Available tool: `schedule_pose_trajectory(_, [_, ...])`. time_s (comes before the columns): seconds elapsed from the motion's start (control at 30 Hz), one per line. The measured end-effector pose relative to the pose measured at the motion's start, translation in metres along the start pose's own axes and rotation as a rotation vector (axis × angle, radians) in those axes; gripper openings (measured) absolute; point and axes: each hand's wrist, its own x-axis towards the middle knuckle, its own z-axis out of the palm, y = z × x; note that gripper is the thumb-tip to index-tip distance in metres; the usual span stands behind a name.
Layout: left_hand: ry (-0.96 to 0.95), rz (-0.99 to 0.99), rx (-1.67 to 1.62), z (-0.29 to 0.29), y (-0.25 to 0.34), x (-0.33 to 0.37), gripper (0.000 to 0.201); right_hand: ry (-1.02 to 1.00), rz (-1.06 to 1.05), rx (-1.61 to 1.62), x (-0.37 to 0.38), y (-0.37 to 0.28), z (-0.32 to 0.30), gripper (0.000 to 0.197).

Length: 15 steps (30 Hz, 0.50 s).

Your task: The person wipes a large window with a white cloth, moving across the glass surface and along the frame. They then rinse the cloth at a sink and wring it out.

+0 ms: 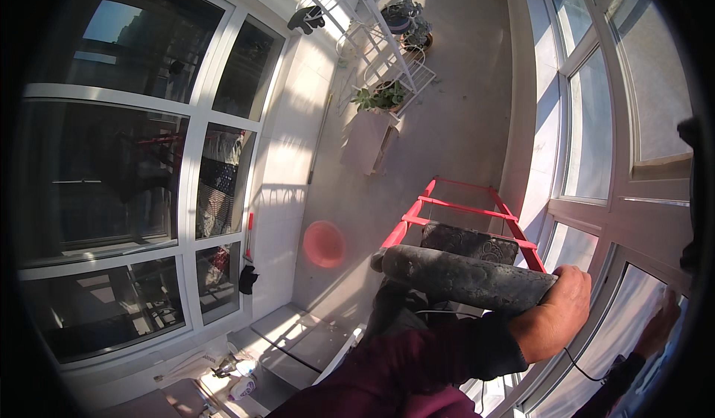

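Note:
A bare hand, taken as my left hand (555,310) because its arm in a maroon sleeve with a dark cuff crosses from the lower middle, is closed round the right end of a worn black padded rail (458,275). The rail tops a red stepladder (468,211). A dark patterned step (471,241) shows just beyond the rail. My right hand is out of view. A reflection of a hand shows in the glass at the lower right.
White-framed windows (195,157) line the left, and more panes (590,131) rise close on the right. On the floor are a pink basin (324,244), a potted plant (378,98) and a white metal rack (387,46). Bottles (242,388) stand at the lower left. A thin cable (581,366) hangs near my wrist.

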Motion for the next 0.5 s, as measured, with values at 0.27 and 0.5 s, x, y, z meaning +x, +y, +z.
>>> schedule_pose_trajectory(0.27, [-0.089, -0.014, 0.055, 0.005, 0.001, -0.009, 0.025, -0.255, 0.621, 0.786, -0.061, -0.112, 0.206, 0.038])
schedule_pose_trajectory(0.5, [-0.069, 0.227, -0.308, -0.003, -0.016, 0.022, 0.008, 0.213, 0.963, 2.521, -0.144, -0.214, 0.088, 0.036])
